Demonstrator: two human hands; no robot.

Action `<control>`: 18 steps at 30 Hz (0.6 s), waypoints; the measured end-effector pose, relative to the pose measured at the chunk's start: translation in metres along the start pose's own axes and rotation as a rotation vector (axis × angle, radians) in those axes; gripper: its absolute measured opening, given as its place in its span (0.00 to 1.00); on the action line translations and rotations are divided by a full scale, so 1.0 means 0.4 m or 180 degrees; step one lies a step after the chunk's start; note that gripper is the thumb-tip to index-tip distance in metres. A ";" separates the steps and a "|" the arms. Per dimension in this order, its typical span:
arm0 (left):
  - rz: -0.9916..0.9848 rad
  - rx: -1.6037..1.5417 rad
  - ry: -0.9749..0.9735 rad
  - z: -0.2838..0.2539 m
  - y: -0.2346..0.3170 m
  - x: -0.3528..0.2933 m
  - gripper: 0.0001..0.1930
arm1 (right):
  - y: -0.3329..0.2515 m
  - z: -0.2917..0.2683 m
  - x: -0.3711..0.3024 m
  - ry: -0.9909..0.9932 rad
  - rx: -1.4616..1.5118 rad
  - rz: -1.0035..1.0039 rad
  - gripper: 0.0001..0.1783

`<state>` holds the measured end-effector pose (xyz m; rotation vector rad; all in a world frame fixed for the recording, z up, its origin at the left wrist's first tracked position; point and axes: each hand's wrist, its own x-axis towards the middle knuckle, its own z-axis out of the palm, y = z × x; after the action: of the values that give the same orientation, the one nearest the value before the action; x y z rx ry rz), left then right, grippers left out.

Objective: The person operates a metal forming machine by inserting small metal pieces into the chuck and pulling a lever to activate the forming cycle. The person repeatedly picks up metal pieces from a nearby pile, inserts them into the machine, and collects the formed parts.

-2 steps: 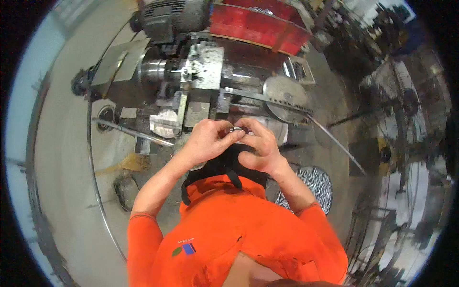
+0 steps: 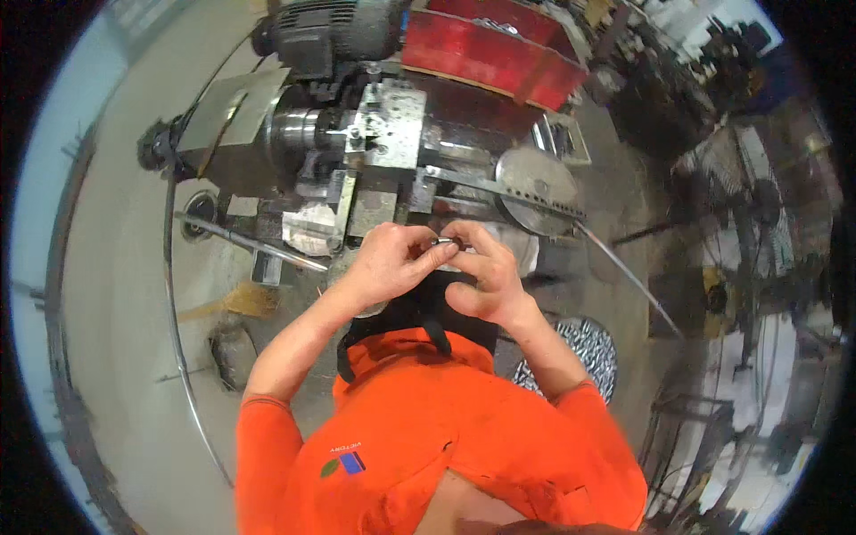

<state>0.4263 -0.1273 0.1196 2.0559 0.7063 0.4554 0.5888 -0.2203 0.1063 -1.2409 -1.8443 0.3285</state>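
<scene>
In front of my waist, both hands meet at a small shiny cylindrical metal part (image 2: 442,241). The fingertips of my left hand (image 2: 390,260) are closed on its left end. My right hand (image 2: 489,275) pinches the other end, with its thumb bent toward the palm. Fingers cover much of the part, so its full shape is hidden. Just beyond my hands stands a lathe-like machine with a spotted metal block (image 2: 395,125) and a shiny round spindle (image 2: 299,134) to its left.
A long rod (image 2: 259,245) reaches out at left, another rod (image 2: 624,275) at right. A holed flat bar (image 2: 508,190) crosses a round metal disc (image 2: 537,174). Behind are a motor (image 2: 325,37) and a red bin (image 2: 486,55). Small metal pieces (image 2: 590,352) lie heaped by my right forearm.
The view has shifted slightly, so the machine sits a little lower and farther right. My hands keep the same hold on the metal part.
</scene>
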 end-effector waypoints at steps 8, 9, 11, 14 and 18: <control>0.0076 -0.0415 0.0372 -0.047 -0.080 -0.017 0.18 | 0.013 0.022 0.104 -0.0547 -0.0353 -0.0572 0.17; 0.0024 -0.0464 0.0358 -0.063 -0.083 -0.019 0.17 | 0.012 0.024 0.124 -0.0632 -0.0330 -0.0628 0.17; -0.0052 -0.0523 0.0409 -0.094 -0.094 -0.025 0.16 | -0.001 0.029 0.171 -0.0809 -0.0273 -0.0739 0.16; -0.0135 -0.0741 0.0683 -0.132 -0.111 -0.035 0.16 | -0.007 0.059 0.231 -0.0915 -0.0526 -0.1043 0.18; -0.0304 -0.0667 0.0766 -0.202 -0.126 -0.053 0.16 | -0.012 0.102 0.308 -0.1030 -0.0618 -0.1371 0.17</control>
<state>0.3493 -0.0676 0.1195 1.7806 0.8573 0.6993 0.5384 -0.1081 0.1480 -0.9153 -2.4094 0.1159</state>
